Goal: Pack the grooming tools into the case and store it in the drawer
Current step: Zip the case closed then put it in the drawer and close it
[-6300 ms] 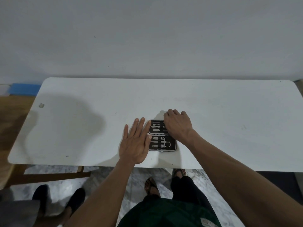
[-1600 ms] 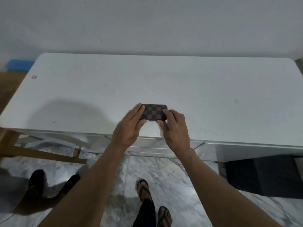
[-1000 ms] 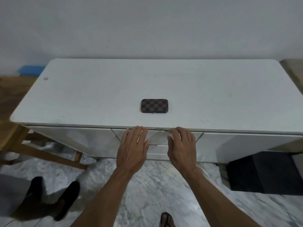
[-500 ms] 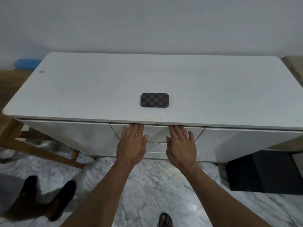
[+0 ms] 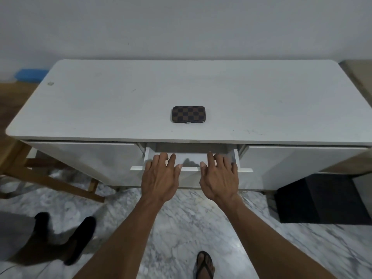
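A plain pale wall backs a long white cabinet [image 5: 100, 109] standing on a marbled floor [image 5: 181, 222]. On the cabinet top, at about twelve o'clock from the hands and near the front edge, lies the checked case [image 5: 188, 114], shut and flat, touched by nothing. It sits directly above the middle drawer [image 5: 190, 159], probably parked there so it is a short reach away once the drawer is open.

The drawer is pulled partway out, and the part of its floor that shows looks bare. The left hand [image 5: 160, 176] hooks its fingers over the top of the drawer front at the left, and the right hand [image 5: 219, 178] does the same at the right, index finger stretched toward the opening. Both hands are curled on that front edge, holding nothing else; two hands spaced apart should draw it out evenly.

A wooden frame [image 5: 54, 181] stands at nine o'clock, a dark box [image 5: 320, 198] at three o'clock.
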